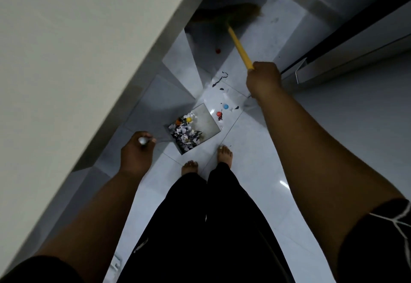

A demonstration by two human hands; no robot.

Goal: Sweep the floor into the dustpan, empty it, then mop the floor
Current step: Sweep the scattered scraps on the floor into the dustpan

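Note:
My right hand (263,78) grips the yellow handle of a broom (239,47); its blurred brown bristle head (231,12) is far ahead on the tiled floor. My left hand (136,152) is shut on the metal handle of the dustpan (208,124), which rests on the floor in front of my bare feet. Inside the pan lie paper scraps (185,136) and small yellow and orange balls. Just past its open edge lie a blue ball (226,106), a red ball (219,114) and dark scraps (220,79). Another red ball (218,50) sits farther away near the bristles.
A pale wall with a grey skirting (142,78) runs along the left, close to the dustpan. On the right stands a cabinet or appliance with a metal handle (299,71). My bare feet (206,160) stand just behind the pan on glossy white tiles (255,153).

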